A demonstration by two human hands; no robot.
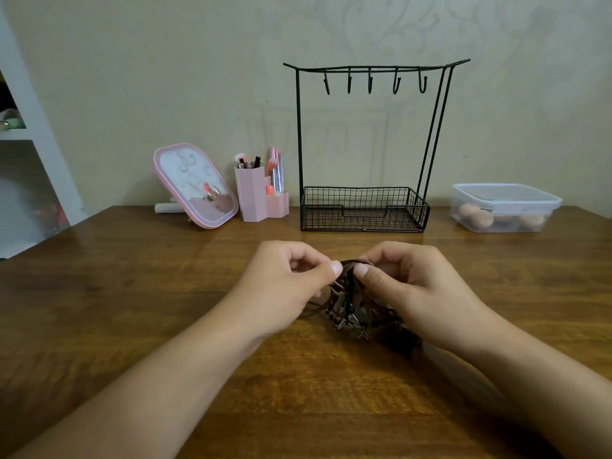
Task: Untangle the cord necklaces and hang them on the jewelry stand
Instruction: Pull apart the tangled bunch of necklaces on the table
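A tangled bundle of brown and dark cord necklaces (347, 303) hangs between my hands just above the wooden table (132, 293), its lower strands and metal clasps trailing onto the wood. My left hand (281, 283) pinches the top of the bundle with thumb and forefinger. My right hand (407, 283) pinches the same spot from the other side. Behind them stands the black wire jewelry stand (364, 207) with several bare hooks (370, 81) on its top bar and a mesh basket at its base.
A pink tilted mirror (195, 187) and a pink holder with brushes and lipsticks (258, 197) stand at the back left. A clear lidded box with round sponges (503, 207) sits at the back right. White shelving (29, 140) borders the left edge.
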